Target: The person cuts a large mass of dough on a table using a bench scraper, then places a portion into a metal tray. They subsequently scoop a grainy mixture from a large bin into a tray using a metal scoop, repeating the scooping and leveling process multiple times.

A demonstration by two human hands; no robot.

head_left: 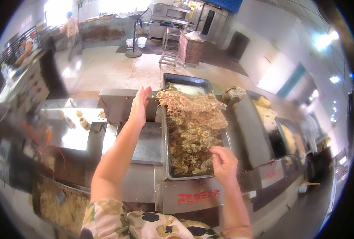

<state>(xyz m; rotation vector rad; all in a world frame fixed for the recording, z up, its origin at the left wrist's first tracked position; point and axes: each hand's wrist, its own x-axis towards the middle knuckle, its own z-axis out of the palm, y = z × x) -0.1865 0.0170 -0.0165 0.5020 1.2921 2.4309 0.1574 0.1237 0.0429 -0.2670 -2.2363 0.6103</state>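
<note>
A long dark metal tray lies in front of me, filled with a crumbly yellow-brown mixture flecked with red and green bits. Toward its far part, a looser, reddish mass of the mixture rises above the rest and overhangs the right rim. My left hand is raised beside the tray's far left side, fingers stretched out, holding nothing. At the near right corner, my right hand is curled closed beside the rim; whether anything is inside its fingers is hidden.
A grey metal machine housing stands right of the tray, with pale dough-like material beyond. Left are a steel worktop and a bin of yellowish shreds. Farther off stand a fan, a trolley and two people.
</note>
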